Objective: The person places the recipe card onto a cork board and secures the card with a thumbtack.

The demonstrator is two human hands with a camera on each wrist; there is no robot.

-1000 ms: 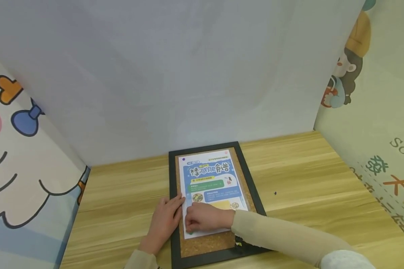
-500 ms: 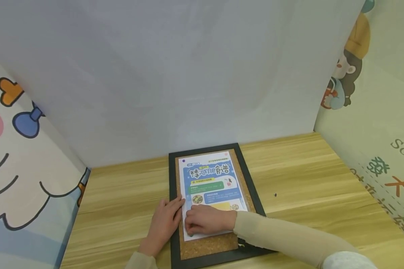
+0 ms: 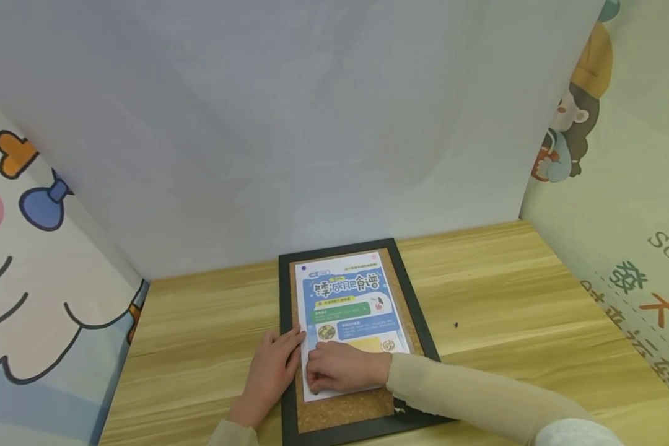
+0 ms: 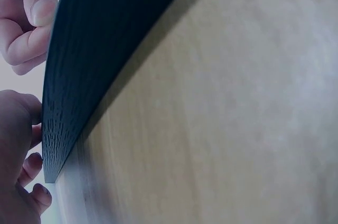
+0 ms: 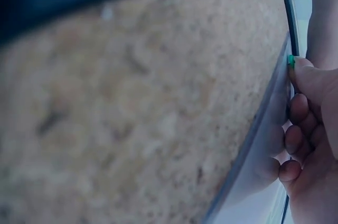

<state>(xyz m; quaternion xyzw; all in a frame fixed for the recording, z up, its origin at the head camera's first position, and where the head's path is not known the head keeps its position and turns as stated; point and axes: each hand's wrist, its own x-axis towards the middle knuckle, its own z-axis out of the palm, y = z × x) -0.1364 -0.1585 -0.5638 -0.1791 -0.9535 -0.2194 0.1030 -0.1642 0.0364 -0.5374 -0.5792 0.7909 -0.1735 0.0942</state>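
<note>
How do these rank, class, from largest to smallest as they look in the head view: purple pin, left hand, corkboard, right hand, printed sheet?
Corkboard
Printed sheet
Left hand and right hand: too alike to rank
Purple pin

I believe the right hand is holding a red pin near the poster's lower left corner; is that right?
Only the colour is off: the right wrist view shows the pin is green. The right hand holds it near the lower left corner of the poster.
</note>
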